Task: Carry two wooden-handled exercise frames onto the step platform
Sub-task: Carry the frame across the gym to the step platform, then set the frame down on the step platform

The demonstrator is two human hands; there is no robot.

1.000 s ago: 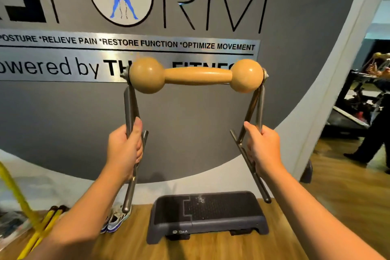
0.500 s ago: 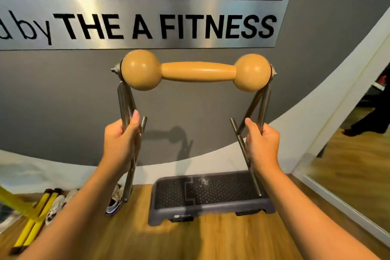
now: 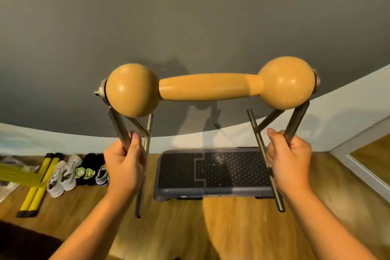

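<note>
Grey wall above a white curved band, warm wooden floor (image 3: 211, 228) below, step platform (image 3: 213, 191) set against the wall's foot. Off to the left along the wall: pairs of shoes (image 3: 69, 172) and yellow foam-gripped bars (image 3: 40, 186).

Held up in the air over the platform: one wooden-handled exercise frame (image 3: 209, 86), round knobs at both ends, metal legs hanging down. Left hand (image 3: 124, 167) wrapped round the left upright, right hand (image 3: 290, 160) wrapped round the right upright, both clenched tight on metal. Handle tilted slightly, right end higher. Leg tips clear of the platform top, not yet touching. No second frame in sight.

Judged stage: lowering the first frame toward the textured top, second still to fetch.

Risks from here:
- Left leg tip hanging over bare floor, left of the platform's edge; lowered straight down, likely to miss the top and leave the frame straddling the edge and tipping.
- Top-heavy wooden handle; uneven landing on one foot could swing it over.
- Right leg close to the platform's right edge; small drift outward could slip it off.
- Fingers pinched between crossing rods if the legs fold.
</note>
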